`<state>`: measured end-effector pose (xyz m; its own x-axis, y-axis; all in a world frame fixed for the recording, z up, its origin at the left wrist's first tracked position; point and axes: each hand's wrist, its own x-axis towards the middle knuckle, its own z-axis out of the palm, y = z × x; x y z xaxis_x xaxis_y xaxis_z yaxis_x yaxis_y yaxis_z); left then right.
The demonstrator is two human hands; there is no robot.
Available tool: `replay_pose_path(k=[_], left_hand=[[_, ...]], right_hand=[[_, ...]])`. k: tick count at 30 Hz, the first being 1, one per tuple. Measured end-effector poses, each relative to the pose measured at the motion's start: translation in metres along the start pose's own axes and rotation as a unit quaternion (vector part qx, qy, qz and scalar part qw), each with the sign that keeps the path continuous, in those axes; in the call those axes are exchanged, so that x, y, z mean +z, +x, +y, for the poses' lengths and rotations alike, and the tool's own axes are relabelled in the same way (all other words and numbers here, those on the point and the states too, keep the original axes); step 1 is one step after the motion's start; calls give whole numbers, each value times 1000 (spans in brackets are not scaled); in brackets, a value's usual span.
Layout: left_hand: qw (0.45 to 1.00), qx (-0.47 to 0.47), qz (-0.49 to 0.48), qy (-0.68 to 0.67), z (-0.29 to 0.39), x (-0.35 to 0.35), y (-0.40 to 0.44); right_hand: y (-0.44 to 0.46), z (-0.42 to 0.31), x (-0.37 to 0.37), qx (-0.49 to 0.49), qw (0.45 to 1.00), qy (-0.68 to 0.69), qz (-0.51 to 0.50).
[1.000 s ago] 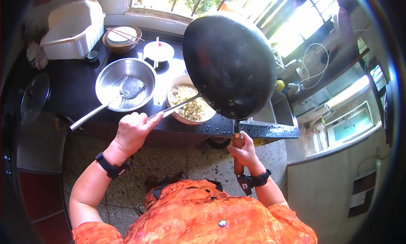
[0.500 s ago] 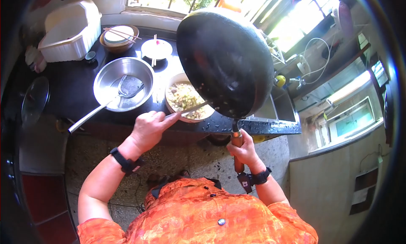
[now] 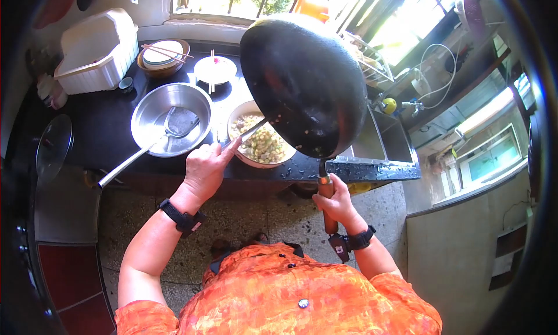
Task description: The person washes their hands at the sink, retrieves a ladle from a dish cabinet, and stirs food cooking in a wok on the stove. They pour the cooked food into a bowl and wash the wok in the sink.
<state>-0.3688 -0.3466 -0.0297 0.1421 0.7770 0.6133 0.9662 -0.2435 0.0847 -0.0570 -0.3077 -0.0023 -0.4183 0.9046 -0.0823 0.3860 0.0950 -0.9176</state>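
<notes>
We note the left hand with fingers clamped on a metal utensil, the right hand with fingers around the tilted wok's handle; beyond the left fingers, a food-filled bowl on the counter

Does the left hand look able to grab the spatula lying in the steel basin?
Probably, if freed first: the left hand grips a metal utensil. The spatula handle juts over the rim of the steel basin, nothing seen blocking it.

My left hand reaches forward with index finger extended; my right hand is closed in a fist.
</notes>
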Motion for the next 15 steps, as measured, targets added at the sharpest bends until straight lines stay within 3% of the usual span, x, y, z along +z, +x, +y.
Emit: replay_pose_path(k=[7,15], left_hand=[[999,15,-34,25,-8,-32,-30],[993,-6,19,-115,25,-10,4]], right_hand=[[0,1,-2,-10,1000,-10,14],[-4,-4,-2,3,1000,-10,8]])
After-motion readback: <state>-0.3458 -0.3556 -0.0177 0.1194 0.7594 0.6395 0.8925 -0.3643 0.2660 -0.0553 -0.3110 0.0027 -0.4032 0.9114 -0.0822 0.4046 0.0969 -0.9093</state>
